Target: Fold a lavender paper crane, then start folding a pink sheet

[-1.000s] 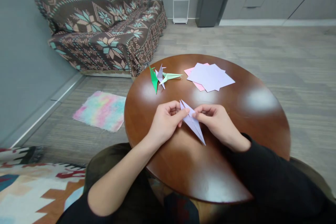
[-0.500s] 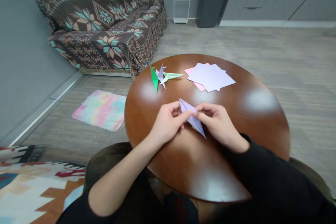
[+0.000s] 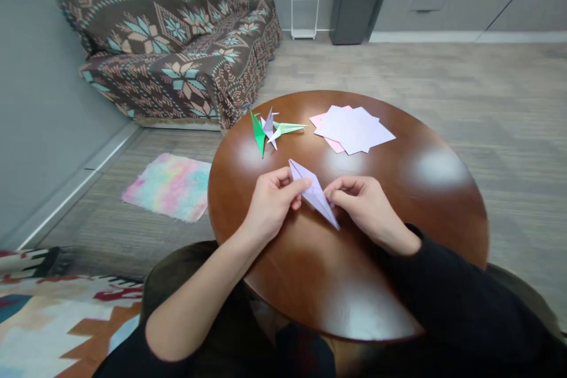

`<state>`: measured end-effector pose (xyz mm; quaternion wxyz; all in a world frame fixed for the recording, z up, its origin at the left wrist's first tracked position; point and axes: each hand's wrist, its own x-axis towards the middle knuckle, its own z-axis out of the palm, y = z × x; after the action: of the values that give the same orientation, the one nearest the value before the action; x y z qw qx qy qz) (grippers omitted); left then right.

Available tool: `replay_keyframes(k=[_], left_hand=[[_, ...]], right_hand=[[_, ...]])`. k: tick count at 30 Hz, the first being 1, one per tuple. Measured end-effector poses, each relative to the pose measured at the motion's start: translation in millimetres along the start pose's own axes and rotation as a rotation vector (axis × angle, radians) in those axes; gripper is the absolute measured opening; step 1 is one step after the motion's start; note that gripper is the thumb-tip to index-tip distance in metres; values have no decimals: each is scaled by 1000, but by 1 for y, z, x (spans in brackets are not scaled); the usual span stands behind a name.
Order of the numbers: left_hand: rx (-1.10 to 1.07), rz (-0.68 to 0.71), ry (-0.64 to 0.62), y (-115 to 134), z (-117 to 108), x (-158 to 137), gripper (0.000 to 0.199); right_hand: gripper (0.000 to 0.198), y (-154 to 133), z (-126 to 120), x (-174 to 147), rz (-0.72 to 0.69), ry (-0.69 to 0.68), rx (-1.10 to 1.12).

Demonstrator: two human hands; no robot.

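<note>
A lilac sheet of origami paper (image 3: pixel 315 196), folded into a long narrow diamond with creases along it, is held slantwise over the table. My left hand (image 3: pixel 277 198) grips its left side, thumb on top and fingers curled underneath. At the right edge of the paper, my right hand (image 3: pixel 354 204) has thumb and forefinger pinched together, touching that edge; its other fingers are curled in. Beyond my left hand stand folded paper cranes: a green one (image 3: pixel 258 136), a lilac one (image 3: pixel 269 128) and a pale green one (image 3: pixel 286 129).
Several loose sheets of lilac paper (image 3: pixel 354 129) overlap pink paper (image 3: pixel 334 145) at the far side of the round brown table (image 3: pixel 416 201). A patterned sofa (image 3: pixel 177 53) and a pastel rug (image 3: pixel 168 186) are to the left. A grey fridge (image 3: pixel 361 3) stands at the back.
My left hand has moved a little left with the folded paper. My right thumb has come off the paper's top face to its right edge, so more of that face shows.
</note>
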<state>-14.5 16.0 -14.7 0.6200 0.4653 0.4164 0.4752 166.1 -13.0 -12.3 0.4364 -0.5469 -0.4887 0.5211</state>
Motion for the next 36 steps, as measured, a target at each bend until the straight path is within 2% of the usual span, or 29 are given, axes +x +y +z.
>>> replay_keyframes(k=[3,7,9,11,13,16,19,22,26,27,29,31,33,36], left_hand=[[-40,33,53,5,-5,3,21],[-12,-38,-109,7,-7,2,26],[-58,-143,-202,7,-6,0,30],[-119,-275,-281,8,-7,-1,30],[-168,-393,-354,9,-9,-1,28],[-217,-498,-424,11,-14,-1,23],[-223,-521,-435,11,-16,-1,23],[-169,-496,-406,9,-12,0,28],[-192,-219,-185,11,-10,2,52],[-223,-163,-178,12,-11,2,62],[-225,-130,-243,17,-14,2,76],[-113,-123,-335,21,-18,1,69],[84,-86,-386,25,-22,0,48],[317,-21,-361,27,-25,1,30]], right_hand=[[6,2,-4,1,-29,-24,20],[12,4,-8,2,-142,17,66],[16,5,-8,2,-272,67,11],[25,4,-9,1,-463,76,-146],[26,2,-9,-1,-635,11,-324],[16,-1,-9,-2,-758,-101,-407],[10,-2,-9,-2,-761,-128,-312],[8,-2,-7,-3,-682,-122,-204],[10,-3,-6,-4,-498,-8,-143],[11,-3,-6,-4,-458,6,-153],[11,-3,-7,-4,-408,-2,-193],[10,-2,-8,-4,-390,-12,-257],[9,-2,-9,-4,-395,0,-324],[8,-3,-11,-3,-447,39,-410]])
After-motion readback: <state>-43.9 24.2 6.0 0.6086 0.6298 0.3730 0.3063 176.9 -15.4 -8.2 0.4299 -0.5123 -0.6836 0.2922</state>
